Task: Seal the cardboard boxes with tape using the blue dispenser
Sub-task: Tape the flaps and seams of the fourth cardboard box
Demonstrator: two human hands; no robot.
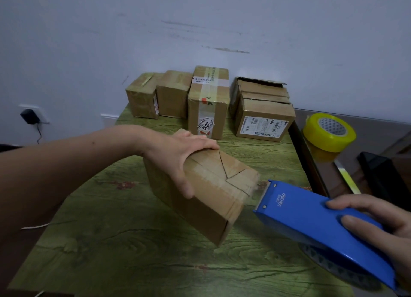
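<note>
- The worktop (133, 263) carried the cardboard box (213, 199), tilted up near its middle.
- The left hand (178, 156) gripped it, fingers over the far edge, thumb on the near face.
- The blue dispenser (311, 225), clasped in the curled fingers of the right hand (382, 227), sat just beside the box's right corner (apparently not touching).
- Pressing on could twist the tilted box, so the seal might run crooked.

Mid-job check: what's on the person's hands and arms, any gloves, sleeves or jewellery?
Nothing worn that shows. The left hand and right hand are bare: no gloves, rings or watch visible. The left forearm is uncovered to the frame's edge, with no sleeve. Little beyond the right hand itself shows.
</note>
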